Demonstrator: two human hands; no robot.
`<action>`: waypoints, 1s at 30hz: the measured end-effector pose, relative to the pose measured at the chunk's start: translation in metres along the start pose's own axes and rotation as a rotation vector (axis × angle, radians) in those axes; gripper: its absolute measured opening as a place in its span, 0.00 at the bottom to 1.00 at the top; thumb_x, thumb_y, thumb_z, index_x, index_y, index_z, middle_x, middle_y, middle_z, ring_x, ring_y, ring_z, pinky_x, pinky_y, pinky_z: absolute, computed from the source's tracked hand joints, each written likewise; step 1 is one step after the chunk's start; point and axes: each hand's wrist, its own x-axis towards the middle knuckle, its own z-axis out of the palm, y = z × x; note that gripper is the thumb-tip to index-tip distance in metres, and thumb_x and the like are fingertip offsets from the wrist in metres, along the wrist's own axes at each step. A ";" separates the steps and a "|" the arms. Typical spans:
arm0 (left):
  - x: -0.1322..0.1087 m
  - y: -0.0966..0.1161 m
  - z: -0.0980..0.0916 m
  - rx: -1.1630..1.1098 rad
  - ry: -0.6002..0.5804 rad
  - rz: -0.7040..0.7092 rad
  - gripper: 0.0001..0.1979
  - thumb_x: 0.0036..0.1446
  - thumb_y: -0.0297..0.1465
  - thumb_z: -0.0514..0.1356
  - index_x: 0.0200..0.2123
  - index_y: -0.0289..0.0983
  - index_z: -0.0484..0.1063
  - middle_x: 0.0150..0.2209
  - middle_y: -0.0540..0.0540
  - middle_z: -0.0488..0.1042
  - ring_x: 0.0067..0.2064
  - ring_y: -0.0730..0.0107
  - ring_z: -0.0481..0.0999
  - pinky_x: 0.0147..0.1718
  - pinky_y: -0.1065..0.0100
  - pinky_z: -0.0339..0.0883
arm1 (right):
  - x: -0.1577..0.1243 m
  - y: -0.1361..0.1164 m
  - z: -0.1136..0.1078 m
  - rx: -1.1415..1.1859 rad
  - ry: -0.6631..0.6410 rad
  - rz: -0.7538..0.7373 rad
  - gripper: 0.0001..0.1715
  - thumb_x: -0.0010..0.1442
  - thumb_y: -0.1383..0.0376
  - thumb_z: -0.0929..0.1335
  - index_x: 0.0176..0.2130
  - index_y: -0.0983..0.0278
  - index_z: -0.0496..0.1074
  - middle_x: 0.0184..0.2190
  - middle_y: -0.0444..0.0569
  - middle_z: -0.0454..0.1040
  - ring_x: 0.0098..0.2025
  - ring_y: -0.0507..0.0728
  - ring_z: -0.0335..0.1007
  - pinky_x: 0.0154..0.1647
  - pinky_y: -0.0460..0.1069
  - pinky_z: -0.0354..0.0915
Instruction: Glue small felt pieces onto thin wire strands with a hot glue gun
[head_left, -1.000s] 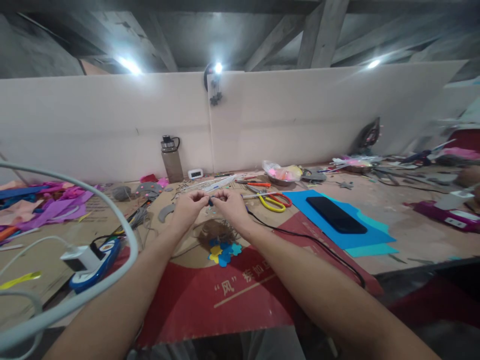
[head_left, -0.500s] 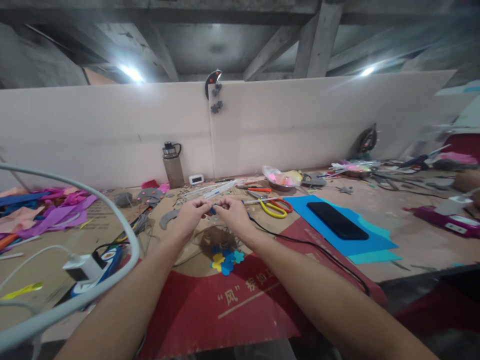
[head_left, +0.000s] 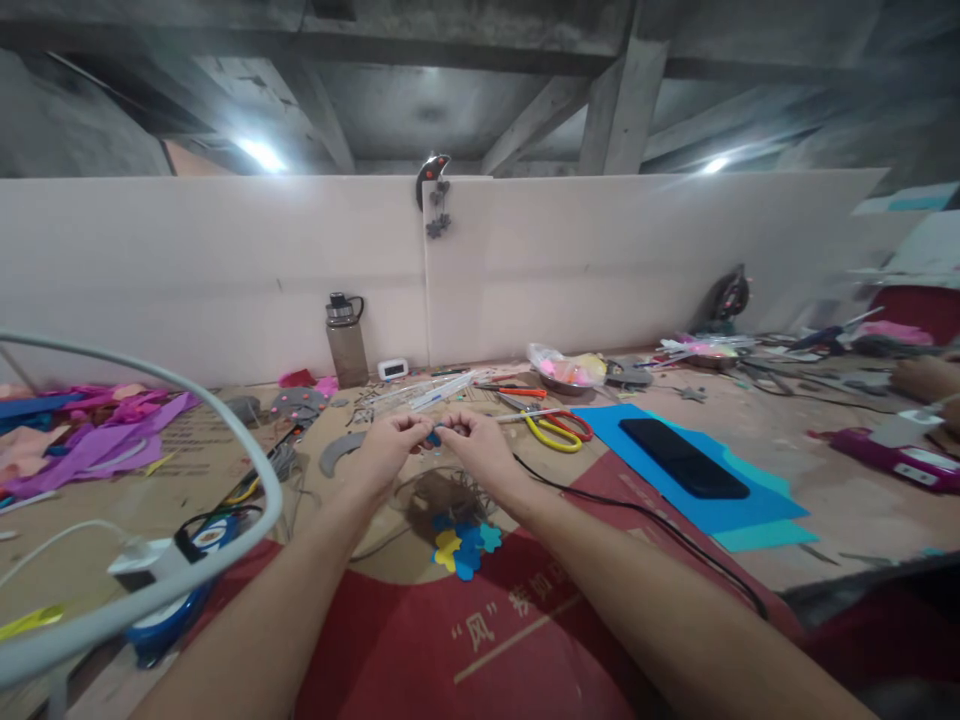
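Though small, blue piece (head_left: 434, 437) in fingertip pinch between left grip (head_left: 391, 443) and right grip (head_left: 477, 449)

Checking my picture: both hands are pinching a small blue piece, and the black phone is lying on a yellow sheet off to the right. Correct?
Not quite: the sheet under the black phone is blue, not yellow, as the head view shows. The left hand and right hand do pinch a small blue piece.

Small blue piece (head_left: 434, 437), pinched between both hands (head_left: 391, 448)
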 end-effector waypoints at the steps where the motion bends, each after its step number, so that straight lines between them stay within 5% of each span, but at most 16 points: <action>1: 0.000 0.000 0.000 -0.002 -0.002 -0.002 0.12 0.46 0.38 0.61 0.25 0.34 0.74 0.23 0.48 0.72 0.26 0.72 0.68 0.28 0.70 0.58 | 0.000 0.000 0.000 -0.001 0.000 0.003 0.10 0.45 0.59 0.67 0.24 0.65 0.66 0.17 0.37 0.57 0.21 0.48 0.49 0.23 0.45 0.48; 30: 0.001 -0.002 0.001 0.000 -0.022 0.008 0.11 0.47 0.37 0.61 0.24 0.34 0.73 0.22 0.49 0.71 0.25 0.74 0.67 0.27 0.71 0.58 | -0.001 0.001 0.000 -0.006 -0.001 -0.003 0.10 0.44 0.59 0.67 0.24 0.64 0.66 0.18 0.38 0.60 0.21 0.48 0.51 0.24 0.45 0.49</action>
